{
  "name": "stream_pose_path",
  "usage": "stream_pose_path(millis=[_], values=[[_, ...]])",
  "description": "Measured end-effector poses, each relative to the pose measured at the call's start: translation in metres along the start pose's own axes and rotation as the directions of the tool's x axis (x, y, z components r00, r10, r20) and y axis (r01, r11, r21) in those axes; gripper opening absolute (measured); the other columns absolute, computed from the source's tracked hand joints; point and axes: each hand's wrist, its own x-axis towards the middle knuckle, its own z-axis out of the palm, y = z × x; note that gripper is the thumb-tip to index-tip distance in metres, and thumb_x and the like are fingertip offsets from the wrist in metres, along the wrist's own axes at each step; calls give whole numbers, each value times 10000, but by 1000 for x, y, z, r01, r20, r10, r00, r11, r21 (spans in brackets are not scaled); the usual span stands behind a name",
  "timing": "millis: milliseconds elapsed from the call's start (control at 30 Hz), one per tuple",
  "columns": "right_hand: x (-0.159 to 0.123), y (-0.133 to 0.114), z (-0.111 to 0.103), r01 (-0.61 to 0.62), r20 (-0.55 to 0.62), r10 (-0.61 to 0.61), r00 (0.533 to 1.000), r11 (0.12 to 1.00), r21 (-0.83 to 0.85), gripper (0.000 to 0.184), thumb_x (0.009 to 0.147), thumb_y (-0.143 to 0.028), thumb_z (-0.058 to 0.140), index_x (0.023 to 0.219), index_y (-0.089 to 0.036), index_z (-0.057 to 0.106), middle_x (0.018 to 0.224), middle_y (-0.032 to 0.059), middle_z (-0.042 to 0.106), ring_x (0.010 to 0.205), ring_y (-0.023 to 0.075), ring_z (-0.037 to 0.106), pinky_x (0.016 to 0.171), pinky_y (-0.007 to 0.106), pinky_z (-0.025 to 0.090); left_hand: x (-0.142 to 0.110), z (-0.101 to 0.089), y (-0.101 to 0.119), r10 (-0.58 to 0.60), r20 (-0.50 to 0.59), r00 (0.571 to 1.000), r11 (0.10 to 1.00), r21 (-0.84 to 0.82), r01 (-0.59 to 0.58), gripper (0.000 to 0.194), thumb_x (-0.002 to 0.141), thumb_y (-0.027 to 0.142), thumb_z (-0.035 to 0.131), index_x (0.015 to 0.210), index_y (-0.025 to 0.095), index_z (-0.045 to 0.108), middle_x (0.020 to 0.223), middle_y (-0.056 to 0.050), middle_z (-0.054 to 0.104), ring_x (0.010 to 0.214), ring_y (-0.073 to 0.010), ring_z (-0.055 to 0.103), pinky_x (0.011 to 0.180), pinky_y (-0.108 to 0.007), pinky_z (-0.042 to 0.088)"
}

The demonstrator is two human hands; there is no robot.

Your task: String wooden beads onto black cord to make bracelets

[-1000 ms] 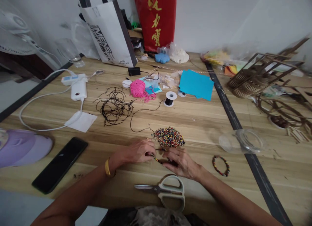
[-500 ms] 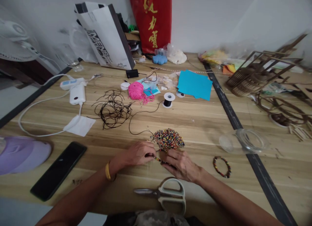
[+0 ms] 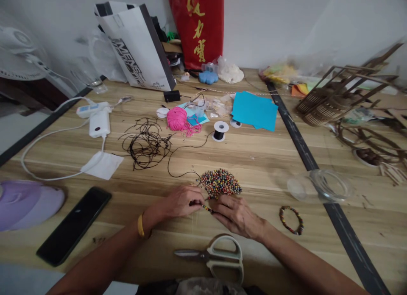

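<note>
A short string of small coloured beads (image 3: pixel 207 208) runs between my two hands. My left hand (image 3: pixel 182 201), with a yellow bangle at its wrist, is closed on one end of it. The fingers of my right hand (image 3: pixel 234 212) are closed round the other end and hide part of it. Just beyond my fingertips lies a pile of loose multicoloured beads (image 3: pixel 221 181). Black cord (image 3: pixel 181 148) curves over the table from a white spool (image 3: pixel 220 131) down toward the pile. Scissors (image 3: pixel 211 257) lie between my forearms, and a finished-looking beaded bracelet (image 3: pixel 291 220) rests to the right.
Left of my arm lie a black phone (image 3: pixel 74 226) and a lilac object (image 3: pixel 30 204). Tangled black cord (image 3: pixel 146 143), pink yarn (image 3: pixel 177 118) and blue sheets (image 3: pixel 254 110) are farther back. A clear plastic container (image 3: pixel 330 185) and a brown woven model (image 3: pixel 330 100) stand right.
The camera view has shifted slightly, so the table things sit a little lower. Both hands keep hold of the bead string with only small finger movements.
</note>
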Motion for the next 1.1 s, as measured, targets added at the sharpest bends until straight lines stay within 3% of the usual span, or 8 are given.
stream_pose_path(millis=[567, 800, 1100], values=[[0, 4, 2, 3, -9, -3, 1000, 999, 42, 161, 969, -260, 454, 1011, -161, 574, 861, 61, 584, 771, 166, 571, 686, 285, 455, 0, 0, 1, 60, -23, 998, 997, 45, -59, 99, 818, 148, 591, 817, 164, 689, 787, -32, 676, 748, -158, 591, 698, -251, 405], [1, 3, 2, 2, -15, -2, 1000, 999, 35, 167, 971, -271, 452, 1013, -163, 572, 845, 52, 572, 756, 162, 561, 676, 284, 446, -1, 1, 8, -11, -8, 1000, 992, 124, 11, 88, 828, 199, 608, 812, 185, 694, 795, -19, 653, 751, -157, 581, 685, -259, 383], [3, 2, -1, 28, -63, -26, 998, 999, 42, 148, 968, -248, 452, 1013, -167, 568, 863, 55, 576, 790, 160, 572, 699, 272, 454, -2, 6, 9, -3, -4, 1000, 984, 175, 4, 96, 842, 200, 596, 829, 192, 691, 792, -22, 627, 758, -161, 570, 688, -267, 382]])
